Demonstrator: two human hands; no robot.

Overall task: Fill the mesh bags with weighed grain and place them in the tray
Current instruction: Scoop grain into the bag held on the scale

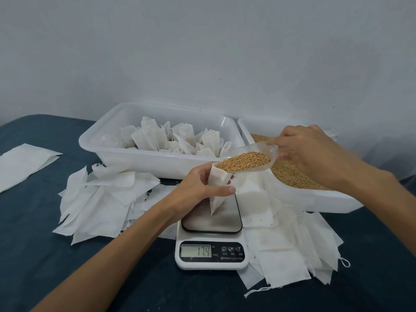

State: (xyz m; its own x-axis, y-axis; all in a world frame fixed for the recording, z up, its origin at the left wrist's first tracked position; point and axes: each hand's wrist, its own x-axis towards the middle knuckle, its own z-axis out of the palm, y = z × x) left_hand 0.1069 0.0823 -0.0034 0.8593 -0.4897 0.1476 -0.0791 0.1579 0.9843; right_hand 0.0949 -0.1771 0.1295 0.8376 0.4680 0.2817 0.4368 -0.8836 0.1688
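Note:
My left hand [198, 185] grips a white mesh bag [217, 190] upright, its lower corner touching the plate of a white digital scale [211, 242] that reads 17.4. My right hand [308, 149] holds a clear plastic scoop [249, 159] full of golden grain, its lip at the bag's open mouth. A white tray [135, 158] at the back centre holds several filled bags. A second white tray [315, 199] to the right holds loose grain [292, 174].
Empty flat bags lie in heaps on the dark blue tabletop, one pile [101, 199] left of the scale and another [288, 248] to its right. A flat white pouch [24, 163] rests at the far left. A plain wall rises behind the trays.

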